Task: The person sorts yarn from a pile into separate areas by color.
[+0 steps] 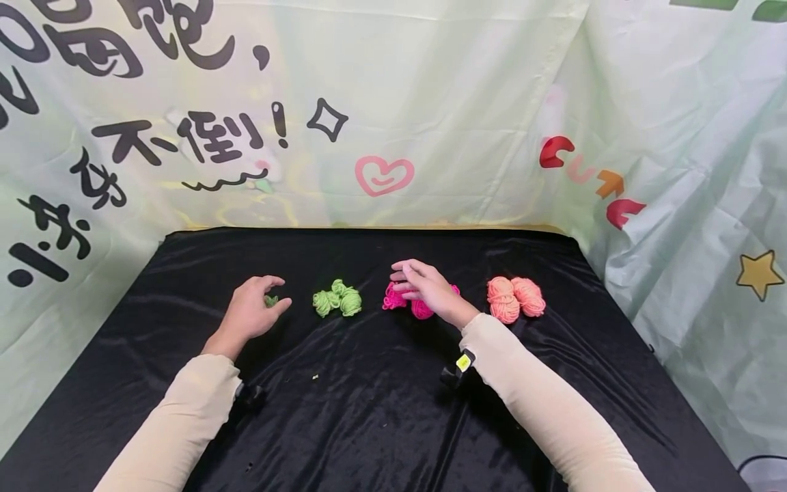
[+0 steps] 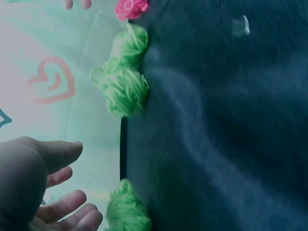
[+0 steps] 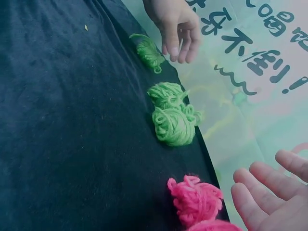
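My left hand hovers with thumb and fingers apart near a small green yarn ball, mostly hidden behind it in the head view. The left wrist view shows that green ball beside my fingertips, nothing gripped. A cluster of lighter green yarn balls lies to the right of it. Over the bright pink yarn balls my right hand extends with loosely straight fingers, covering part of them. In the right wrist view its fingers stand apart from the pink yarn.
Two peach-orange yarn balls sit at the right, close to my right forearm. A wrinkled black cloth covers the table. Printed fabric hangs behind the far edge and along the sides. A tiny pale scrap lies nearer me.
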`<state>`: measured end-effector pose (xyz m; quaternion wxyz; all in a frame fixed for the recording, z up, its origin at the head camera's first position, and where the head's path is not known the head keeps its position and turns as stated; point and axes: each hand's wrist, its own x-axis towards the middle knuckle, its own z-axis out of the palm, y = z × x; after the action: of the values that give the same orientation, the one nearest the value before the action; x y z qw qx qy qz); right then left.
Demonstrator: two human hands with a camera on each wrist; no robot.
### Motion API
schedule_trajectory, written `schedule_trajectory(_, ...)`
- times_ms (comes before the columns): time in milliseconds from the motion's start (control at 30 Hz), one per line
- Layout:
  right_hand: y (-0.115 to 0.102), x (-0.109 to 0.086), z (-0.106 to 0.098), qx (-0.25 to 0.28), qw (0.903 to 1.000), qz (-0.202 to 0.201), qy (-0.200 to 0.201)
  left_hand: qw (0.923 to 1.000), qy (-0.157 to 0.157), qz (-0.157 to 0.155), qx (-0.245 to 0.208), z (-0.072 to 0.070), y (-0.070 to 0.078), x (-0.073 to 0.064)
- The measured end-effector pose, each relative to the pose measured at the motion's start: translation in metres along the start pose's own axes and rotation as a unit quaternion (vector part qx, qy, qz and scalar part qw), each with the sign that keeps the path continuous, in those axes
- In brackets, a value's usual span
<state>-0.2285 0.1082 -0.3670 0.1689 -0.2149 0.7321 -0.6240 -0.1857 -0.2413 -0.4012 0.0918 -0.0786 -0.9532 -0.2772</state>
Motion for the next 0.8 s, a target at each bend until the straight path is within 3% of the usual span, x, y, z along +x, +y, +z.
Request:
schedule_trajectory(200, 0.002, -0.012, -0.01, 0.022, 0.9997, -0.007, 0.003, 0.9995, -0.015, -0.017, 0.023, -0.002, -0.009, -0.005)
schedule_trajectory(400, 0.005, -0.023, -0.02, 0.03, 0.9994, -0.011, 0.016, 0.9958, -0.063, -0.05, 0.043, -0.005, -0.02, -0.007)
schedule_trajectory(533, 0.009, -0.029, -0.027, 0.03, 0.999, -0.018, 0.027, 0.9938, -0.083, -0.053, 0.051, -0.005, -0.026, -0.007)
schedule_trajectory(800, 0.013, -0.041, -0.039, 0.014, 0.9986, -0.024, 0.046, 0.9944, -0.079, -0.058, 0.039, -0.003, -0.026, -0.005)
